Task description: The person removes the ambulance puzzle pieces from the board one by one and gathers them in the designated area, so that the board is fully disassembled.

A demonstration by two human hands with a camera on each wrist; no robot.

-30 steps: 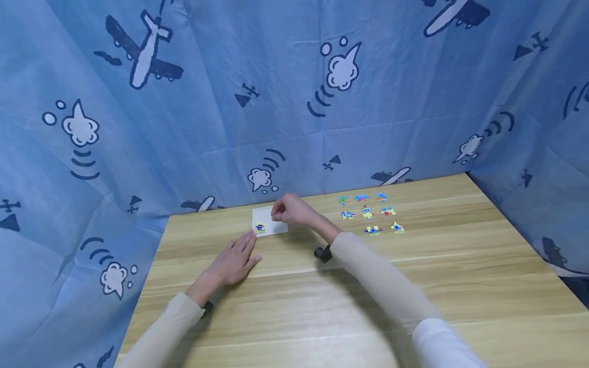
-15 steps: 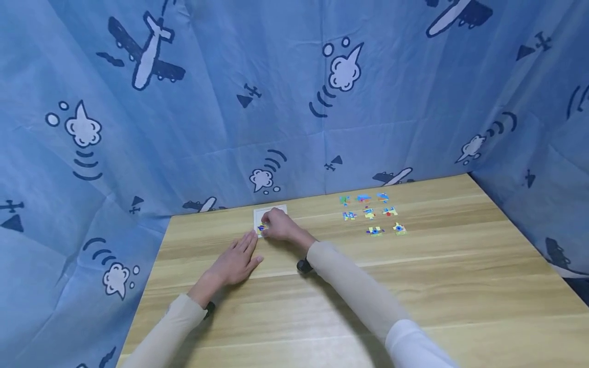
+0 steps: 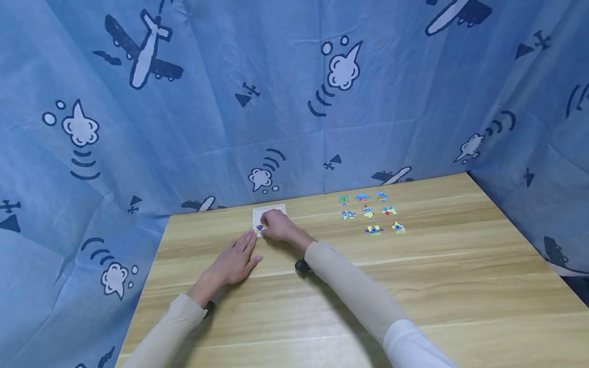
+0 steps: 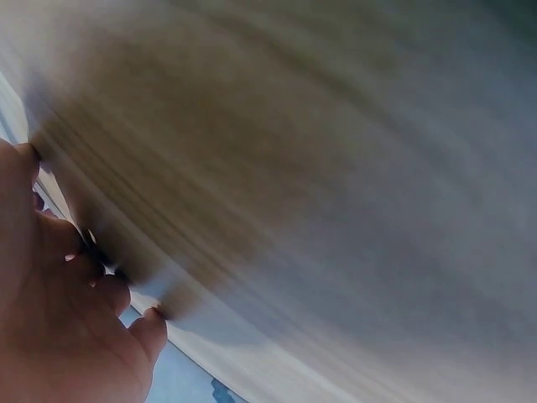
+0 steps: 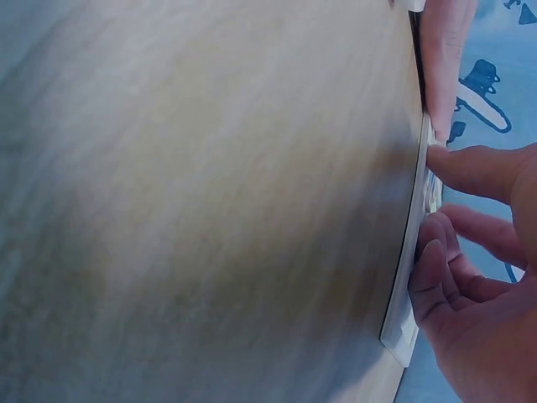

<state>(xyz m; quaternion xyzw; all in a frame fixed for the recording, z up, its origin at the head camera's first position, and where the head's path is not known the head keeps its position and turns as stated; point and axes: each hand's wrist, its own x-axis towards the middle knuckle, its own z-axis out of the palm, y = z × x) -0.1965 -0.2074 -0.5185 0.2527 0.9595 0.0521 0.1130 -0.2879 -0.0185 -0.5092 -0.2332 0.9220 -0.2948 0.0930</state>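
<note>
A white puzzle tray (image 3: 269, 207) lies near the back edge of the table, with a yellow and blue jigsaw piece (image 3: 259, 228) in its lower left corner. My right hand (image 3: 280, 226) is over the tray, thumb and forefinger at that piece's edges and the other fingers curled. The right wrist view shows the thumb and forefinger on either side of a small coloured patch on the tray (image 5: 403, 323). My left hand (image 3: 233, 259) lies flat with fingers extended, their tips at the tray's lower left corner. In the left wrist view the left hand (image 4: 75, 311) is seen edge-on.
To the right of the tray, several loose jigsaw pieces (image 3: 368, 212) lie spread in rows on the wooden table (image 3: 322, 306). A blue curtain (image 3: 294, 112) printed with aeroplanes stands behind the table's back edge and along both sides.
My right hand has moved left and down from above the tray's middle to the jigsaw piece in the corner, then stayed there. The left hand stays in place.
</note>
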